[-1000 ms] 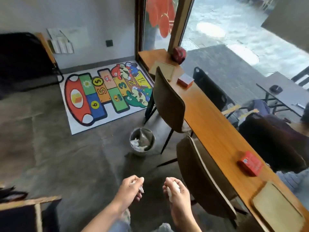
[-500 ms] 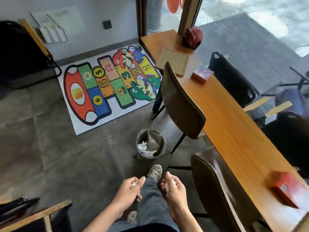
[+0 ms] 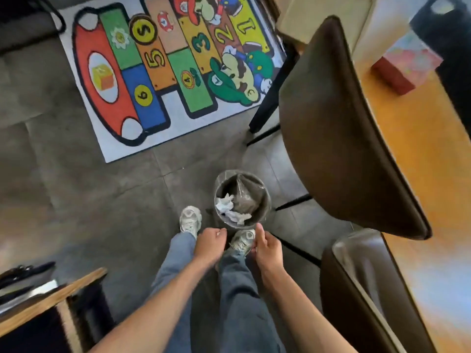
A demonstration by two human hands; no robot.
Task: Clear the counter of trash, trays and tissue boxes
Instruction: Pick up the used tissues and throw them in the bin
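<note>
A small bin lined with a clear bag stands on the floor just ahead of my shoes, with crumpled white tissues inside. My left hand and my right hand hover side by side just short of its near rim, both with fingers curled into fists. The tissue wads they held in the earlier frames are hidden inside the fists. On the wooden counter at the right lie a red tissue box and, farther off, a pale tray.
Two brown chairs stand along the counter, the nearer one close to my right arm. A colourful hopscotch mat lies on the grey floor beyond the bin. A wooden piece of furniture juts in at the bottom left.
I have walked up to the bin and tilted my view down. Both hands came forward to its near rim, still curled.
</note>
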